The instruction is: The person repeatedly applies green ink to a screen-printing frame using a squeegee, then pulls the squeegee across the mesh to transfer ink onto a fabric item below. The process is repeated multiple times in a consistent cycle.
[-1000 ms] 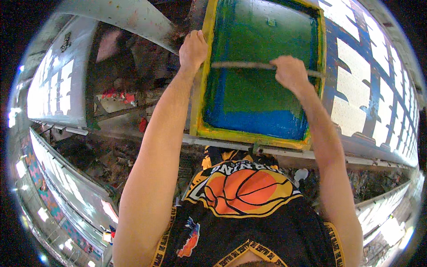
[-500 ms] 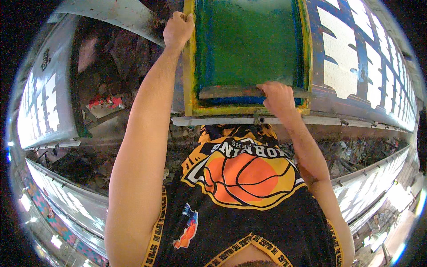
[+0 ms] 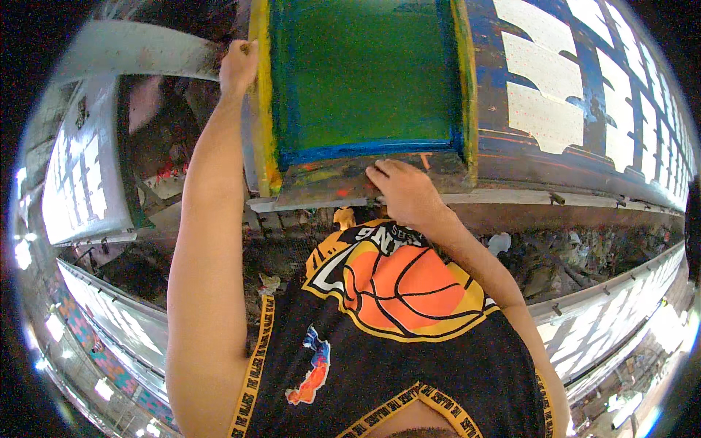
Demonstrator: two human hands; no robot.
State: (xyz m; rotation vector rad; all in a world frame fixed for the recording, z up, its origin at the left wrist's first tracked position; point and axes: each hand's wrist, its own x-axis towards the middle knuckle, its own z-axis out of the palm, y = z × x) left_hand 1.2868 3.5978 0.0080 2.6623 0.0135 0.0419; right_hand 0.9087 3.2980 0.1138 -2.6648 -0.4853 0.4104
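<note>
My left hand [image 3: 238, 69] is closed on the left edge of a screen-printing frame [image 3: 264, 109] with yellow-stained sides. Inside it the mesh is coated green [image 3: 365, 77], with a band of blue ink along the near end and sides. Across the frame's near end lies a wide, flat squeegee [image 3: 321, 179], dark and spattered with orange and green ink. My right hand [image 3: 405, 190] grips its middle from the near side, fingers bent over it; the thumb is hidden.
Right of the frame, a long sloped table [image 3: 621, 182] carries rows of pale pieces [image 3: 544, 109]. Another long panel [image 3: 69, 197] stands at the left, below a grey beam [image 3: 139, 51]. Further long tables run along both lower sides; dark, cluttered gaps lie between.
My right hand has drawn the squeegee from across the middle of the mesh down to the frame's near end. The frame and my left hand now appear further left in the view.
</note>
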